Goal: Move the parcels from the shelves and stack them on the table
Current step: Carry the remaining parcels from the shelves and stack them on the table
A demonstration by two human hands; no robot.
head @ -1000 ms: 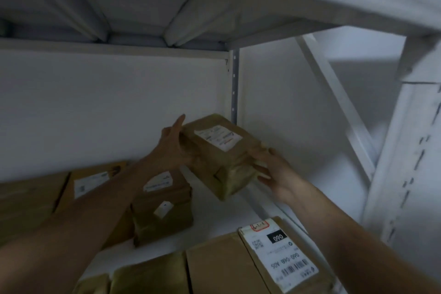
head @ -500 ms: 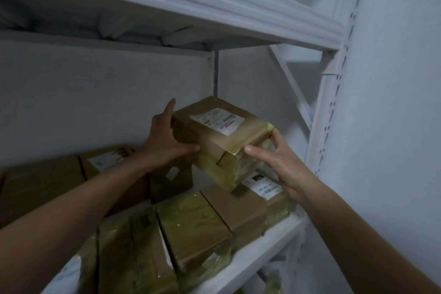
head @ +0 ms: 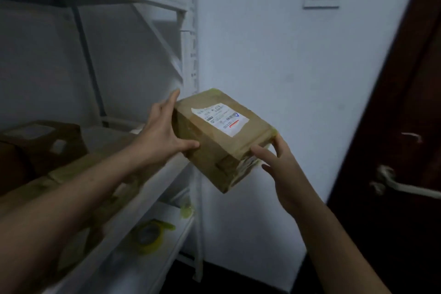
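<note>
Fingers (head: 170, 105) of the left hand (head: 164, 136), just right of the shelf (head: 164, 172), lie along one side of the parcel (head: 210, 143), with the thumb hooked on its near face. The parcel hangs tilted between both hands. The right hand (head: 284, 169) clasps its lower end, fingers spread. I'd level it and slide a palm underneath before carrying.

The head-worn wide-angle camera looks forward and slightly down, close to the shelf unit (head: 191, 59) at 9 o'clock. The wall (head: 262, 43) is at 12 and the door (head: 405, 114) at 3. The left hand (head: 164, 133) enters from 8 o'clock and the right hand (head: 284, 174) from 5, on the parcel (head: 214, 148) at centre.
</note>
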